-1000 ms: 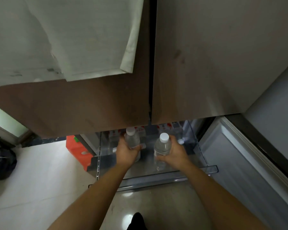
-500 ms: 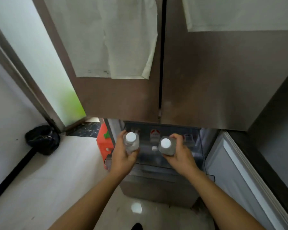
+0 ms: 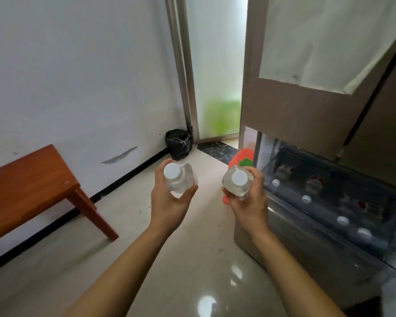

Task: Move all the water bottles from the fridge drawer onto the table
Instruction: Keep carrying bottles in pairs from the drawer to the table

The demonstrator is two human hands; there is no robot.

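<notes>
The left hand point(image 3: 169, 207) grips a water bottle point(image 3: 183, 181); the right hand point(image 3: 249, 209) grips a second water bottle point(image 3: 229, 186). Both are carried in the air, white caps up. A wooden table point(image 3: 32, 186) stands well left of the left hand. The open fridge drawer point(image 3: 318, 245), right of the right hand, holds more bottles point(image 3: 342, 220). The carried bottles are best kept upright and set down well in from the table's edge.

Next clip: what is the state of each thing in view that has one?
left hand, grips the left bottle
right hand, grips the right bottle
left bottle, capped, held off the floor
right bottle, capped, held
fridge drawer, pulled open
drawer bottles, capped, inside the drawer
upper fridge door, closed
</notes>
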